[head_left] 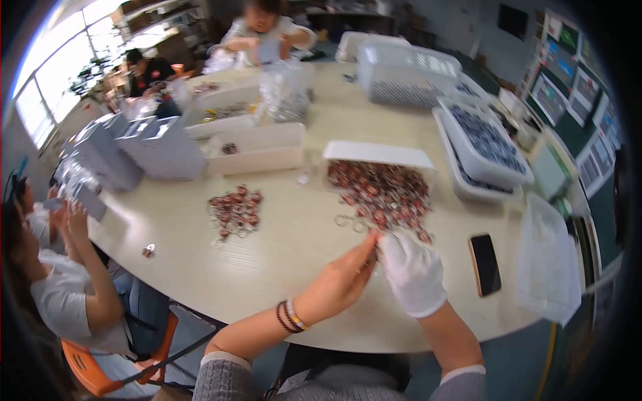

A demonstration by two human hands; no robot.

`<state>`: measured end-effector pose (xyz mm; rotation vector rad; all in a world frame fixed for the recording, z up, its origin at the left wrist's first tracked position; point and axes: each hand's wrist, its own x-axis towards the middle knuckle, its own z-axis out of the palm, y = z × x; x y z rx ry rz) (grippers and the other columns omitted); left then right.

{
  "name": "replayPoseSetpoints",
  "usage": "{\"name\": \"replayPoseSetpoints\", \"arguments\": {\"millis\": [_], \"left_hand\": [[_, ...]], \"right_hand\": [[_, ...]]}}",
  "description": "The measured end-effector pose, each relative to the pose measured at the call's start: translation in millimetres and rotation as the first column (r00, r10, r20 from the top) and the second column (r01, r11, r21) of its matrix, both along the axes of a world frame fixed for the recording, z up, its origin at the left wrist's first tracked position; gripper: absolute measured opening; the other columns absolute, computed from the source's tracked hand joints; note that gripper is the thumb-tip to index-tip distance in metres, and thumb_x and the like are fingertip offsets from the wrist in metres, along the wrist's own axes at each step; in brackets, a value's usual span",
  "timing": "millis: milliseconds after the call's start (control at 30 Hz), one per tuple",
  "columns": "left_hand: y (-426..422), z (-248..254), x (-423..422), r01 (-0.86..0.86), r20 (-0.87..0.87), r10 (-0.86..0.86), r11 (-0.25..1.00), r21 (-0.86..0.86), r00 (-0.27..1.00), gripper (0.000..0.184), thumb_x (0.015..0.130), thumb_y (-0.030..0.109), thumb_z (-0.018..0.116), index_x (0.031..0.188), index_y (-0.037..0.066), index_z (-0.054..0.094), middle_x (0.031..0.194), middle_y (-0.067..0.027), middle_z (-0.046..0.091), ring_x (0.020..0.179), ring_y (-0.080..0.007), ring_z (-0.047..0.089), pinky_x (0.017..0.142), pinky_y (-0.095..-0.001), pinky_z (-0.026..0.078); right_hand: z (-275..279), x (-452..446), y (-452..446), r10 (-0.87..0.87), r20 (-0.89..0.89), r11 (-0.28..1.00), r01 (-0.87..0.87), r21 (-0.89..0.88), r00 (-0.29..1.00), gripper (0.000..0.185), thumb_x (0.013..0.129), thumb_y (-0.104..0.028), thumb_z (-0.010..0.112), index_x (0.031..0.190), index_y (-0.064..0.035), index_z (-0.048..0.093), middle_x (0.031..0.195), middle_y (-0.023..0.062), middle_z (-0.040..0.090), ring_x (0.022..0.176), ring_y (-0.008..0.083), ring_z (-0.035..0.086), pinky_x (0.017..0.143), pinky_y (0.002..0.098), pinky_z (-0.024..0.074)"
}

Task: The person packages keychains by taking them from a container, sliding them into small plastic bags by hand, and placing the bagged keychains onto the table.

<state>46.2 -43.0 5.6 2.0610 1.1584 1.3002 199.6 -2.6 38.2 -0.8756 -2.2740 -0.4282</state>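
My left hand, bare with bracelets at the wrist, meets my right hand, which wears a white glove. Both are closed, fingertips pressed together; whatever small thing sits between them is too blurred and hidden to name. Just beyond my fingers, a heap of small reddish-brown trinkets with metal rings spills from a white bin tipped on its side. A few loose metal rings lie by the heap's near edge. Farther left is a smaller pile of the same trinkets.
A phone lies right of my gloved hand, near a clear plastic tub. Tubs of dark bluish pieces stand at the right. White trays and grey-white boxes occupy the left. Other people sit around the table.
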Motion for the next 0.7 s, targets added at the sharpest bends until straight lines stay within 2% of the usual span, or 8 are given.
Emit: {"name": "replayPoseSetpoints", "arguments": {"millis": [67, 133, 200, 367, 400, 467, 600, 700], "left_hand": [[-1.0, 2.3, 0.0, 0.057, 0.110, -0.048, 0.996, -0.075, 0.993, 0.064, 0.082, -0.001, 0.057, 0.138, -0.002, 0.026, 0.103, -0.0216, 0.056, 0.087, -0.0298, 0.060, 0.079, -0.0338, 0.048], [-2.1, 6.4, -3.7, 0.111, 0.134, -0.086, 0.976, -0.186, 0.987, 0.067, 0.084, -0.001, 0.058, 0.141, 0.001, 0.022, 0.116, -0.0192, 0.054, 0.100, -0.0227, 0.060, 0.086, -0.0307, 0.048], [2.9, 3.5, -9.7, 0.369, 0.433, -0.213, 0.873, -0.319, 0.876, 0.071, 0.085, 0.002, 0.060, 0.143, 0.005, 0.018, 0.131, -0.0112, 0.043, 0.106, -0.0163, 0.055, 0.092, -0.0288, 0.046], [16.4, 10.2, -32.0, 0.604, 0.667, -0.266, 0.719, -0.343, 0.696, 0.068, 0.083, 0.003, 0.064, 0.140, 0.005, 0.026, 0.133, -0.0106, 0.039, 0.098, -0.0131, 0.057, 0.083, -0.0261, 0.050], [15.0, 14.0, -32.8, 0.598, 0.664, -0.269, 0.728, -0.334, 0.698, 0.068, 0.083, 0.003, 0.064, 0.140, 0.005, 0.026, 0.133, -0.0106, 0.039, 0.098, -0.0131, 0.057, 0.083, -0.0261, 0.050], [10.0, 21.4, -32.1, 0.428, 0.481, -0.197, 0.791, -0.437, 0.855, 0.066, 0.082, 0.003, 0.065, 0.138, 0.004, 0.030, 0.134, -0.0101, 0.039, 0.094, -0.0119, 0.058, 0.079, -0.0258, 0.051], [17.3, 6.8, -29.4, 0.391, 0.501, -0.235, 0.891, -0.232, 0.833, 0.065, 0.081, 0.001, 0.066, 0.136, 0.003, 0.033, 0.130, -0.0081, 0.043, 0.091, -0.0119, 0.058, 0.081, -0.0256, 0.051], [19.2, 8.4, -35.2, 0.477, 0.630, -0.244, 0.848, -0.229, 0.737, 0.063, 0.082, -0.002, 0.063, 0.137, 0.003, 0.033, 0.130, -0.0075, 0.045, 0.101, -0.0130, 0.055, 0.089, -0.0272, 0.047]], "right_hand": [[4.1, -1.5, 1.4, -0.004, 0.043, 1.000, 0.003, 0.014, 0.999, 0.010, 0.077, -0.011, 0.058, 0.085, -0.0095, 0.052, 0.079, 0.0042, 0.054, 0.056, 0.0196, 0.056, 0.048, 0.0317, 0.0460], [2.8, -2.7, 5.5, 0.037, 0.063, 0.997, -0.041, 0.064, 0.997, 0.011, 0.076, -0.012, 0.060, 0.082, -0.0106, 0.051, 0.077, 0.0037, 0.053, 0.055, 0.0202, 0.055, 0.047, 0.0329, 0.0451], [2.1, -2.6, 10.3, 0.004, 0.043, 1.000, -0.004, 0.012, 0.999, 0.016, 0.072, -0.013, 0.064, 0.081, -0.0122, 0.052, 0.073, 0.0035, 0.052, 0.055, 0.0224, 0.055, 0.047, 0.0348, 0.0440], [11.2, -2.9, 19.1, 0.140, -0.005, 0.987, -0.140, -0.078, 0.990, 0.019, 0.068, -0.015, 0.067, 0.077, -0.0137, 0.051, 0.067, 0.0037, 0.051, 0.053, 0.0244, 0.055, 0.046, 0.0366, 0.0425], [13.9, -4.2, 20.7, 0.149, -0.007, 0.987, -0.149, -0.068, 0.989, 0.018, 0.068, -0.014, 0.068, 0.076, -0.0139, 0.051, 0.066, 0.0039, 0.050, 0.053, 0.0248, 0.054, 0.045, 0.0369, 0.0422], [19.2, -9.2, 19.4, 0.187, -0.017, 0.981, -0.187, -0.054, 0.982, 0.019, 0.068, -0.015, 0.068, 0.074, -0.0136, 0.050, 0.065, 0.0042, 0.050, 0.051, 0.0249, 0.054, 0.044, 0.0373, 0.0414], [17.6, -10.6, 19.5, 0.122, 0.039, 0.992, -0.120, -0.029, 0.992, 0.018, 0.067, -0.015, 0.068, 0.073, -0.0127, 0.051, 0.066, 0.0042, 0.051, 0.050, 0.0243, 0.054, 0.044, 0.0369, 0.0420], [22.7, -6.1, 24.0, 0.307, -0.161, 0.901, -0.341, -0.268, 0.938, 0.017, 0.068, -0.017, 0.069, 0.077, -0.0111, 0.056, 0.069, 0.0056, 0.056, 0.056, 0.0247, 0.058, 0.049, 0.0355, 0.0460]]}}
